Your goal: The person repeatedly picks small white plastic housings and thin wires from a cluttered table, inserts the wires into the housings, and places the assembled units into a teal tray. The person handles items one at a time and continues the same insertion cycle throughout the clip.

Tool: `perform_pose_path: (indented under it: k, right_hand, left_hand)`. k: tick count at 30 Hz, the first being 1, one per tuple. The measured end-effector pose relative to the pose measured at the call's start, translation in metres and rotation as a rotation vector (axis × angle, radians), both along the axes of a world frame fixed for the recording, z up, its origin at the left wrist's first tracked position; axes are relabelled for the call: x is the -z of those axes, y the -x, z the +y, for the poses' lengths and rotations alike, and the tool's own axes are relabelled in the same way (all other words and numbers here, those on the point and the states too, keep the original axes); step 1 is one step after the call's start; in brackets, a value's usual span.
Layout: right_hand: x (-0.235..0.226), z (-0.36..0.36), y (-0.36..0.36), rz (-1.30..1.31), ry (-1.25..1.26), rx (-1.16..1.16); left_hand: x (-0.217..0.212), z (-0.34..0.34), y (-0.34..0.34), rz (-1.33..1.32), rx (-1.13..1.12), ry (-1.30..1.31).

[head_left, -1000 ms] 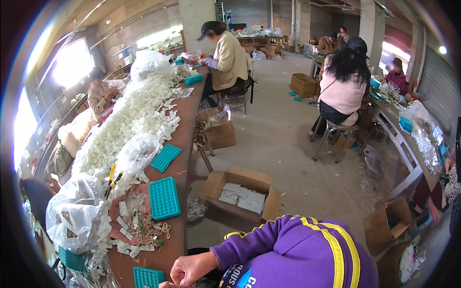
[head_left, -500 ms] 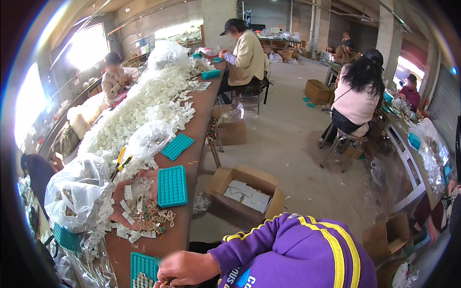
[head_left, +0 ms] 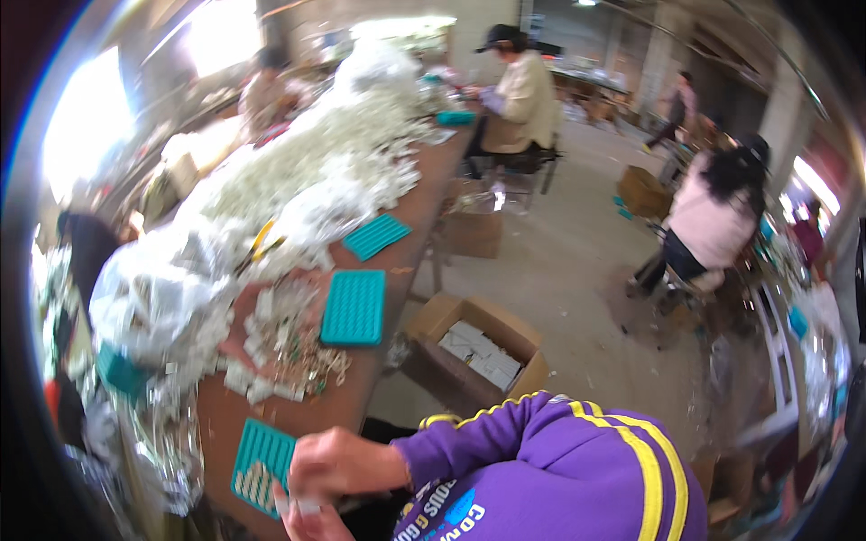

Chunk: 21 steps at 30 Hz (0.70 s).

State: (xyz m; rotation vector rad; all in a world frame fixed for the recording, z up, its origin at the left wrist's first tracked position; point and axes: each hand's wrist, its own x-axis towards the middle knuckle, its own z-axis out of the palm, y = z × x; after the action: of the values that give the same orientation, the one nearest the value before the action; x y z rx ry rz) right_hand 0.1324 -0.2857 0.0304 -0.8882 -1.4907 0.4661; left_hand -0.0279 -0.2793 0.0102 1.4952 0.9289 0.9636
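My right hand (head_left: 343, 464), in a purple sleeve with yellow stripes, is over the near edge of the brown table, its fingers curled and blurred. Just below it is my left hand (head_left: 316, 525), cut by the lower edge, with thumb and fingertips around a small pale piece (head_left: 309, 507) too blurred to name. The two hands nearly touch. Beside them lies a teal compartment tray (head_left: 255, 442), its near part holding rows of small cream-coloured pieces. Whatever lies inside my right fingers is hidden.
Beyond are a loose pile of small pieces and cords (head_left: 302, 361), a teal tray (head_left: 354, 308), another teal tray (head_left: 377, 236), yellow-handled pliers (head_left: 262, 238) and a heap of clear plastic pieces (head_left: 298, 153). A cardboard box (head_left: 532, 370) stands beside the table. Other people sit farther off.
The view has shifted and blurred. My right hand has lifted slightly from the lower edge, and my left hand shows more, with the pale piece between the hands. A far person now walks.
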Motion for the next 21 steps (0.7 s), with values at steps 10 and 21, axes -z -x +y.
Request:
perform_pose_path:
  k: [10,21]
  right_hand:
    - [-0.006,0.012,-0.013,0.773,0.991,-0.628]
    - [0.000,0.016,-0.002,0.766,1.146,-0.677]
  left_hand:
    - [-0.001,-0.002,0.014,-0.806,-0.096,0.425]
    - [0.008,-0.001,0.013,-0.647,-0.187,0.237]
